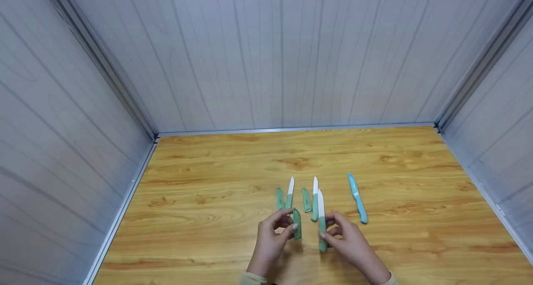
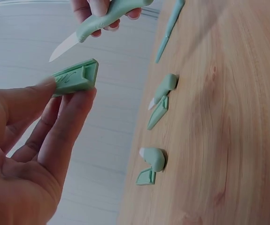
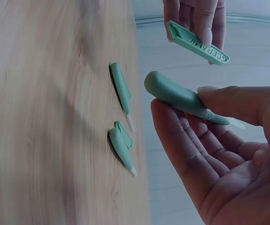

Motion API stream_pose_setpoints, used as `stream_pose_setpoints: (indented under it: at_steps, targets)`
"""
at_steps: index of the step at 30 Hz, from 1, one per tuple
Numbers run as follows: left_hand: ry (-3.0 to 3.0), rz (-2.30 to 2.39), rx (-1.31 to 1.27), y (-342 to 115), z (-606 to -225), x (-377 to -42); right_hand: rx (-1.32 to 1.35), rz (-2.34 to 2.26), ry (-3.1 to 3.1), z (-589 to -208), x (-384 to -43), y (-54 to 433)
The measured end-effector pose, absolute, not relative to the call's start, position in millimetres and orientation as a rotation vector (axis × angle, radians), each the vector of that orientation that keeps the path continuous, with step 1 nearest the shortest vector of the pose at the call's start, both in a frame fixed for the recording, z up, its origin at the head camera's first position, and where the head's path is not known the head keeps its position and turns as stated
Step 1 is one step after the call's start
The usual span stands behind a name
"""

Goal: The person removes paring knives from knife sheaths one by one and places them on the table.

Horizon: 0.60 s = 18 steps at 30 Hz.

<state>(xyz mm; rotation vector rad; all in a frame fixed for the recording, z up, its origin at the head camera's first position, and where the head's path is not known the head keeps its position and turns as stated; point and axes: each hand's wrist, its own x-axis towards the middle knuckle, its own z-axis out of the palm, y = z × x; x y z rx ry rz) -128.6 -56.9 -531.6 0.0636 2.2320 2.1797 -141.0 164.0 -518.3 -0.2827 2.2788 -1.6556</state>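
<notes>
Near the table's front edge, my left hand pinches a green blade sheath between thumb and fingers; raised lettering shows on its side. My right hand grips a paring knife by its green handle, its white blade bare and pointing away from me. Sheath and knife are held up off the table, apart from each other. Just beyond the hands lie two more green-handled knives, one in the middle and one to the left, each with a green sheath beside it.
A blue knife lies to the right, its blade part blue as well, apparently covered. The wood-grain table meets pale panel walls at the back and both sides.
</notes>
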Motion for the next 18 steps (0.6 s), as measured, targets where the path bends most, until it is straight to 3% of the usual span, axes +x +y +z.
stream_pose_setpoints:
  at_steps: [18]
  targets:
    - [2.192,2.183,0.080,-62.5,-534.6,-122.6,-0.303,-1.724,2.124,-516.8,-141.2,151.5]
